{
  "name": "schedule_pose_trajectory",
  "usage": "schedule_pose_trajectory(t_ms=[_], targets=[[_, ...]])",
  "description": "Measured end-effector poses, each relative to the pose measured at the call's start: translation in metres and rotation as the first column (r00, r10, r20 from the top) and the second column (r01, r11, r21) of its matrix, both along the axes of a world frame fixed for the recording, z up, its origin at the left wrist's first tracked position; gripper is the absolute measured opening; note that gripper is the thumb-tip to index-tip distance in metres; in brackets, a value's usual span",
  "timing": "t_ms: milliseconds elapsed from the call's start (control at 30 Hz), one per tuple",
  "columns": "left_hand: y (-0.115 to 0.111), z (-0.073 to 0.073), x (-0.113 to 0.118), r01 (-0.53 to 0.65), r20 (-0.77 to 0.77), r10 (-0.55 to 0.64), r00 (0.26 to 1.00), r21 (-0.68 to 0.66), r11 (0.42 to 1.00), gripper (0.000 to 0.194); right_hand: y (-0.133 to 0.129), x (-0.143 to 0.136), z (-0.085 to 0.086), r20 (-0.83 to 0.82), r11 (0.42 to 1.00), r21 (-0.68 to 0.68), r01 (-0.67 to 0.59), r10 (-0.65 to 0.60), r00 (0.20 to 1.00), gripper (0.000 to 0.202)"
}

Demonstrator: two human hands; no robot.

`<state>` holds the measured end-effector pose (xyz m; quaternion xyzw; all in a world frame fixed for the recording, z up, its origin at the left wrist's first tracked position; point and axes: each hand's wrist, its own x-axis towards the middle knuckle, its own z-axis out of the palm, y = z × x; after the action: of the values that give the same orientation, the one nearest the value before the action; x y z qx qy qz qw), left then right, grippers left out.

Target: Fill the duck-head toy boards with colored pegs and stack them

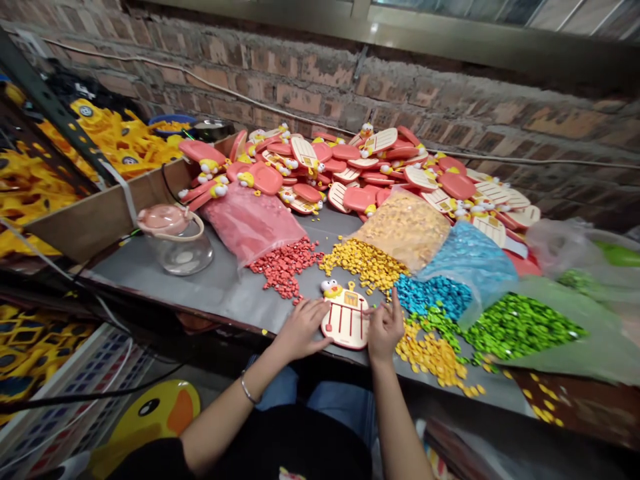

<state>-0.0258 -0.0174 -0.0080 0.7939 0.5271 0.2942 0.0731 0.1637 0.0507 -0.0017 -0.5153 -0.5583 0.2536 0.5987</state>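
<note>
A cream toy board with a duck head, long red slots and a small yellow window lies face up at the table's near edge. My left hand holds it at its left side, fingers on the rim and thumb by the lower corner. At the board's right edge is my right hand, its index finger raised and the other fingers curled in; whatever they hold is hidden. Past the board lie loose red beads and dark yellow beads. Blue beads and lighter yellow pieces lie to the right.
Several similar boards are heaped along the brick wall. Pink, peach and blue bags stand before them. Green beads spill from a clear bag at right. A glass teapot stands left; yellow parts lie beyond.
</note>
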Motion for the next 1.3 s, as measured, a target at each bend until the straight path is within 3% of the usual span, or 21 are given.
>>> schedule_pose_trajectory(t_ms=[133, 233, 367, 567, 767, 900, 1033, 1167, 1300], targets=[[-0.001, 0.003, 0.000, 0.010, -0.007, -0.010, 1.000, 0.006, 1.000, 0.066, -0.004, 0.000, 0.002, -0.048, 0.991, 0.021, 0.133, -0.132, 0.990, 0.056], [-0.001, 0.004, 0.000, 0.018, -0.010, -0.017, 1.000, 0.010, 1.000, 0.064, -0.004, 0.001, 0.003, -0.141, 0.982, -0.004, 0.190, -0.189, 0.972, 0.047], [0.000, 0.003, 0.000, 0.035, -0.028, -0.034, 0.999, 0.017, 0.999, 0.059, 0.001, 0.000, 0.006, -0.216, 0.962, 0.062, 0.267, -0.249, 0.944, 0.042], [0.000, 0.003, 0.000, 0.082, -0.078, -0.079, 0.994, 0.032, 0.996, 0.044, 0.005, -0.004, 0.008, -0.181, 0.971, 0.099, 0.218, -0.198, 0.963, 0.065], [-0.001, 0.003, 0.003, 0.066, -0.063, -0.061, 0.996, 0.070, 0.995, 0.034, 0.005, -0.002, -0.002, -0.142, 0.937, 0.191, 0.292, -0.267, 0.953, 0.042], [-0.002, 0.005, 0.004, -0.073, -0.004, 0.074, 0.997, 0.089, 0.993, 0.030, 0.004, 0.000, 0.002, -0.058, 0.978, 0.138, 0.155, -0.148, 0.987, 0.021], [-0.003, 0.007, 0.004, -0.128, 0.025, 0.126, 0.992, 0.098, 0.987, 0.028, 0.028, -0.008, 0.034, 0.193, 0.983, 0.122, -0.137, 0.112, 0.975, 0.018], [-0.003, 0.009, 0.004, -0.122, 0.022, 0.120, 0.993, 0.108, 0.987, 0.026, 0.088, -0.045, 0.057, 0.465, 0.903, 0.026, -0.430, 0.370, 0.804, 0.020], [-0.003, 0.010, 0.004, -0.116, 0.024, 0.114, 0.993, 0.102, 0.988, 0.026, 0.144, -0.096, 0.043, 0.656, 0.900, -0.175, -0.399, 0.409, 0.634, 0.005]])
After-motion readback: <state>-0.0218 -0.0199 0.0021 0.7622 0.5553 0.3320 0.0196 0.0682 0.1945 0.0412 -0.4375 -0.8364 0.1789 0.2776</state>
